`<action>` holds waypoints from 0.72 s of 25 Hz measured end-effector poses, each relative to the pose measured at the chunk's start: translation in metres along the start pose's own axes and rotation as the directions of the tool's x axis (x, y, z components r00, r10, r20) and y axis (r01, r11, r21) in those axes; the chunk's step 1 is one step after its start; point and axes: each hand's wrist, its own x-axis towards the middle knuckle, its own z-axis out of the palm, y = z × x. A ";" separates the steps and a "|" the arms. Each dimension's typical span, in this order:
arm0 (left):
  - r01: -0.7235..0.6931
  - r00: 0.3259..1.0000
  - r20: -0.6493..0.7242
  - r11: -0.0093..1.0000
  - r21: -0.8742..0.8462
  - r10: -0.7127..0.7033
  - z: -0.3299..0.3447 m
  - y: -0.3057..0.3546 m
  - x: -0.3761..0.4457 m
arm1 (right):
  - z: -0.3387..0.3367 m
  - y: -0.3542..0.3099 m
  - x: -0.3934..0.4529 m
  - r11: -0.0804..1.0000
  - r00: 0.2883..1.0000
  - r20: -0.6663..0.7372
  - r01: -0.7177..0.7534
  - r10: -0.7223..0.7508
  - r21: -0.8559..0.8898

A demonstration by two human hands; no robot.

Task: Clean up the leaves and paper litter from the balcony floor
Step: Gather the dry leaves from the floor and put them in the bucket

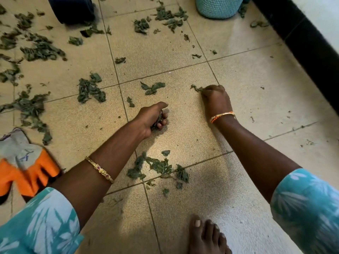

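Observation:
Dried green leaves lie scattered over the beige floor tiles (238, 74). My left hand (152, 118) is curled round a small bunch of leaves near the middle of the floor. My right hand (216, 99), further right, has its fingers curled down on a leaf scrap (196, 87) on the tile. A loose pile of leaves (159, 167) lies between my forearms. More clumps sit ahead: one (90, 90) left of my left hand, another (152, 88) just beyond it. Thick patches (40, 50) cover the far left.
A grey and orange work glove (23, 167) lies on the floor at the left. A light-blue woven basket (218, 6) stands at the top right beside a black skirting (302, 43). A dark object (73, 8) is at the top left. My bare foot (207, 235) is at the bottom.

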 end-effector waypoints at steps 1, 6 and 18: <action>-0.001 1.000 -0.001 1.000 -0.015 0.001 0.001 -0.001 -0.001 | -0.005 -0.003 0.002 0.995 0.998 0.001 -0.069 0.069 0.076; -0.054 0.997 0.056 0.998 0.031 0.053 0.013 -0.003 -0.012 | -0.038 -0.062 -0.035 0.799 0.972 0.054 -0.220 0.230 0.560; -0.070 0.989 -0.122 0.995 0.070 0.078 -0.012 -0.002 -0.016 | -0.021 -0.054 -0.010 0.873 0.946 0.208 -0.311 0.247 0.375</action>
